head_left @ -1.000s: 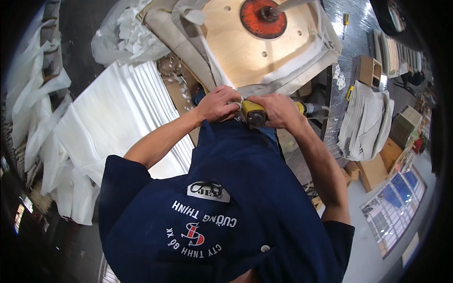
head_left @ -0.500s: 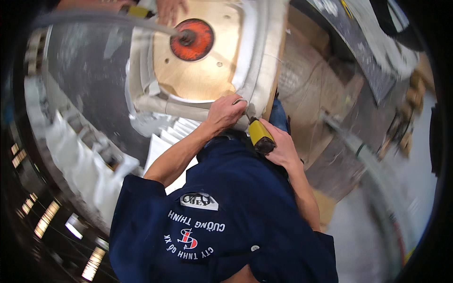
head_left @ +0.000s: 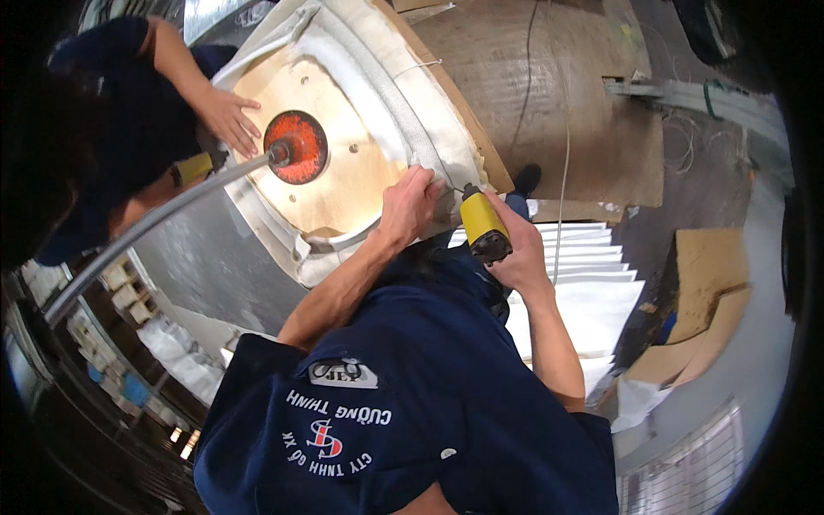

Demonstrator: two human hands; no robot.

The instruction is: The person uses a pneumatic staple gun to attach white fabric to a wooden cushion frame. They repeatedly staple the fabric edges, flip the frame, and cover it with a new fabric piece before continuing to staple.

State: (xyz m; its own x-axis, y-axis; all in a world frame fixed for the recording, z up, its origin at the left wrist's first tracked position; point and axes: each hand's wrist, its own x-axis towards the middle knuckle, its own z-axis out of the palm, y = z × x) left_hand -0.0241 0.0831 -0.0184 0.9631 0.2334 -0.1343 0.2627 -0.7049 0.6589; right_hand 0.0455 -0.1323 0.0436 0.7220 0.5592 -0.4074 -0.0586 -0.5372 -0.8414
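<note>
A padded seat (head_left: 360, 81) lies with its pale wooden board (head_left: 348, 176) facing up, pale fabric wrapped around its rim. My left hand (head_left: 408, 206) is closed at the near right edge, its fingers pinching the fabric (head_left: 427, 137) there. Just right of it, my right hand (head_left: 519, 249) grips a yellow-and-black tool (head_left: 483, 223) that looks like a staple gun. Its narrow nose points at the fabric edge beside my left fingers; whether it touches is unclear. A red disc (head_left: 300, 159) with a dark hub sits on the board.
A metal rod (head_left: 184, 197) runs from the hub toward the lower left. Across the seat, a co-worker's hand (head_left: 227, 116) rests on the board's edge, near another yellow tool (head_left: 190, 169). White sheets (head_left: 579, 305) lie stacked at right, with a thin hose (head_left: 564, 163) hanging above. Cardboard (head_left: 699, 300) lies beyond.
The seat has turned and sits further left in view, and the co-worker shows more fully. The white sheets now appear on my right. Both my hands remain at the fabric edge.
</note>
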